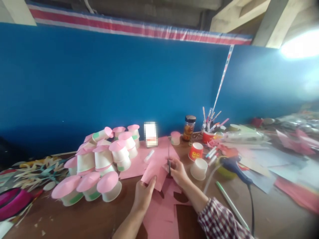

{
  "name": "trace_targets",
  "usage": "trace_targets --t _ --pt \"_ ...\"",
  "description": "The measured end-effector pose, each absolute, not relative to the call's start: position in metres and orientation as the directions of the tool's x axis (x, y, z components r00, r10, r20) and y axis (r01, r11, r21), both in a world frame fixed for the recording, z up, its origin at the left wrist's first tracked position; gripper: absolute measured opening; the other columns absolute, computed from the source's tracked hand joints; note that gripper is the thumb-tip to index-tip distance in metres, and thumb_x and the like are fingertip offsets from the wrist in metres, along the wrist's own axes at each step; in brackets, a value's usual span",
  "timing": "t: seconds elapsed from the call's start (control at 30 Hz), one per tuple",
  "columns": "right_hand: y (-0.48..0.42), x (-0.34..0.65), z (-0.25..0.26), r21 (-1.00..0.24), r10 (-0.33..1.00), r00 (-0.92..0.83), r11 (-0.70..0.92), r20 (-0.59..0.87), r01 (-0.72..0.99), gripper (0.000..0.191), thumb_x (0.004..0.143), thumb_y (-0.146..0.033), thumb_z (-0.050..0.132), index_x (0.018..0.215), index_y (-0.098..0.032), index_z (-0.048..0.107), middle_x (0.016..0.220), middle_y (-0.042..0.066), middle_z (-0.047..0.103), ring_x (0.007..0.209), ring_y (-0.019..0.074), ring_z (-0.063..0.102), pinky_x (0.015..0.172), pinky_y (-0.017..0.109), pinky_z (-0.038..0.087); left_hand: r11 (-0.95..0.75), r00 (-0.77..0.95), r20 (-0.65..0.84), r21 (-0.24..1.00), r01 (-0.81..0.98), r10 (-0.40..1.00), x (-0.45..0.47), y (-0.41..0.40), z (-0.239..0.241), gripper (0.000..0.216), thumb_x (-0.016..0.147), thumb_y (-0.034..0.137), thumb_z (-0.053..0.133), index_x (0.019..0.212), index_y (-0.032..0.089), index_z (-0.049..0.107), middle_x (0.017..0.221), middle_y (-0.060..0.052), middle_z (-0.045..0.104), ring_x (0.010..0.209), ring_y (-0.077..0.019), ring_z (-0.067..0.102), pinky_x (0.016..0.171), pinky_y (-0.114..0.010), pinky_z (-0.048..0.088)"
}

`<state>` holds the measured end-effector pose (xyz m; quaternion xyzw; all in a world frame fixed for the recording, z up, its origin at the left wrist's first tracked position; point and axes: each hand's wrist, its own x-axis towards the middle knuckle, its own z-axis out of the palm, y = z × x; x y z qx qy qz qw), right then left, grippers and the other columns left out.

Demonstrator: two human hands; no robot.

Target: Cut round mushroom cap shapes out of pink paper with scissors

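Note:
My left hand (145, 194) is closed on a sheet of pink paper (156, 172), thumb on top. To its right, my right hand (179, 173) grips dark scissors (169, 167), whose thin blades point away from me at the right edge of that sheet. Beneath both hands lies more pink paper (159, 217), with rounded cut-outs in it. Farther back, a larger pink sheet (163, 146) is spread out with a small white stick-like piece (149, 156) on it. Paper cups topped with pink discs (107, 181) stand in stacks to the left.
A red cup (196, 151), a white cup (199, 168) and a blue glue gun (235, 167) with its cord are on the right. Behind them stand a lidded jar (189, 128) and a pen cup (208, 136). A green pen (231, 204) lies near my right sleeve.

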<state>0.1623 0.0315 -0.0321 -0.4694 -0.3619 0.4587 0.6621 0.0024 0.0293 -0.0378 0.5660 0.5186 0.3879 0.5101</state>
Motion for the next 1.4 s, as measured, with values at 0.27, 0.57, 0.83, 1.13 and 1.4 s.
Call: trace_targets --t 0.27,0.57,0.83,1.13,1.4 --pt "0.030 0.160 -0.032 -0.954 0.950 0.300 0.160 0.080 -0.253 0.043 0.051 -0.027 0.082 0.088 -0.018 0.062 0.057 -0.005 0.059 0.051 0.0110 0.053 0.046 0.021 0.040 0.026 0.135 -0.043 0.992 0.124 0.990 0.006 0.023 -0.027 0.027 0.067 0.040 0.065 0.057 0.015 0.062 0.050 -0.001 0.055 0.054 -0.0191 0.055 0.048 -0.026 0.040" --pt "0.030 0.159 -0.034 -0.947 0.948 0.299 0.189 0.108 -0.260 0.040 0.052 -0.026 0.081 0.086 -0.019 0.062 0.058 -0.006 0.060 0.049 0.0097 0.053 0.046 0.020 0.041 0.008 0.125 -0.025 0.990 0.141 0.992 0.004 0.026 -0.032 0.025 0.066 0.039 0.066 0.068 0.014 0.067 0.058 -0.003 0.063 0.066 -0.0232 0.061 0.055 -0.027 0.045" --pt "0.029 0.161 -0.031 -0.958 0.944 0.316 0.172 0.093 -0.231 0.043 0.052 -0.025 0.081 0.089 -0.017 0.060 0.058 -0.006 0.060 0.050 0.0090 0.051 0.046 0.020 0.040 -0.020 0.148 -0.004 0.987 0.160 0.989 0.003 0.027 -0.032 0.030 0.068 0.042 0.063 0.069 0.013 0.067 0.059 -0.004 0.065 0.062 -0.0217 0.061 0.055 -0.027 0.045" --pt "0.028 0.160 -0.029 -0.949 0.944 0.320 0.167 0.076 -0.267 0.044 0.053 -0.026 0.080 0.090 -0.017 0.060 0.057 -0.007 0.056 0.047 0.0070 0.047 0.043 0.018 0.038 -0.143 0.196 0.093 0.957 0.254 0.976 0.000 0.034 -0.043 0.027 0.070 0.041 0.062 0.060 0.015 0.062 0.056 -0.003 0.062 0.065 -0.0234 0.061 0.058 -0.027 0.046" --pt "0.029 0.158 -0.031 -0.946 0.945 0.320 0.164 0.069 -0.280 0.045 0.051 -0.027 0.081 0.090 -0.017 0.060 0.053 -0.008 0.055 0.046 0.0080 0.048 0.043 0.019 0.040 -0.018 0.166 -0.008 0.988 0.154 0.986 0.001 0.025 -0.028 0.036 0.070 0.045 0.060 0.076 0.010 0.066 0.062 -0.005 0.065 0.067 -0.0234 0.062 0.058 -0.028 0.046"
